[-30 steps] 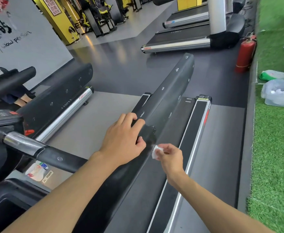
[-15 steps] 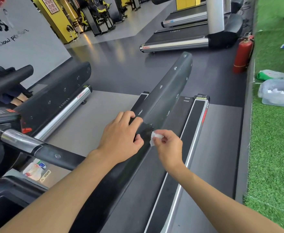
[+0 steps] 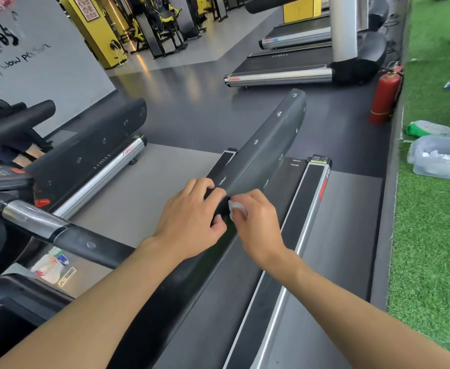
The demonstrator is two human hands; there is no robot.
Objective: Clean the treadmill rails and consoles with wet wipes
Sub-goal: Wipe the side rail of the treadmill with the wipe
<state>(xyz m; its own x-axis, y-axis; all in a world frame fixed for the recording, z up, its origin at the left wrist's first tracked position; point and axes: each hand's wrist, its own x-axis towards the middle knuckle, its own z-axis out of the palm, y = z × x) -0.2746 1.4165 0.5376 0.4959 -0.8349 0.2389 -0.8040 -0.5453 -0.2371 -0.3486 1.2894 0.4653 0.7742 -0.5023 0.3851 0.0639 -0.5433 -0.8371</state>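
Now the left hand point(image 3: 191, 219) grips the black rail point(image 3: 269, 145), fingers curled over its top edge and thumb tucked against the near side. Just beside it, the right hand point(image 3: 258, 225) pinches a small white wipe point(image 3: 235, 207) between thumb and fingers. The wipe seems to be pressed to the rail's side face, though the fingers partly hide the contact. The two hands almost meet. Below the rail lies the belt point(image 3: 218, 315), edged by a silver strip point(image 3: 279, 302). Off to the right a red extinguisher point(image 3: 385, 94) stands beside green turf point(image 3: 431, 249), where a clear tub point(image 3: 445, 166) sits.
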